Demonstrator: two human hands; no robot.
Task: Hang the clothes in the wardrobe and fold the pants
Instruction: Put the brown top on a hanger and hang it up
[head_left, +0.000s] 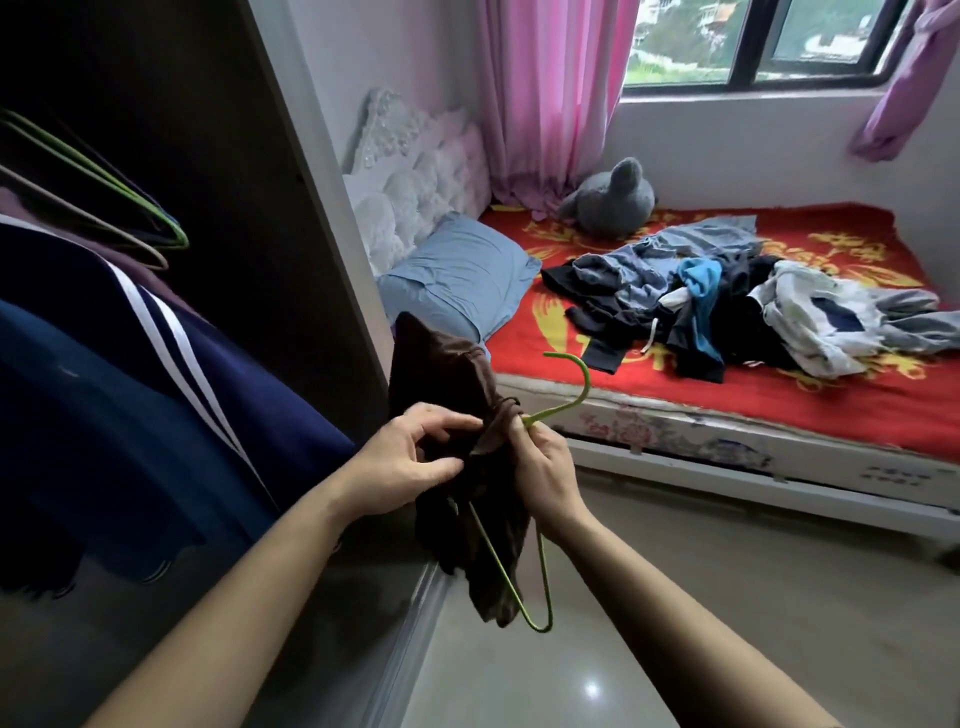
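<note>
The thin green wire hanger (586, 382) looks smooth and a little shiny. The dark brown cloth garment (447, 374) on it is soft and matt. The pale grey floor (727, 597) is glossy and mirrors a light. The round grey plush toy (613, 200) looks fuzzy.

Brown garment (467, 483), bunched round a green wire hanger (566, 395) with its hook up, beside the wardrobe (291, 208). Striped navy jacket (130, 364) hangs inside. Clothes pile (727, 301) lies on the bed (831, 395).
</note>
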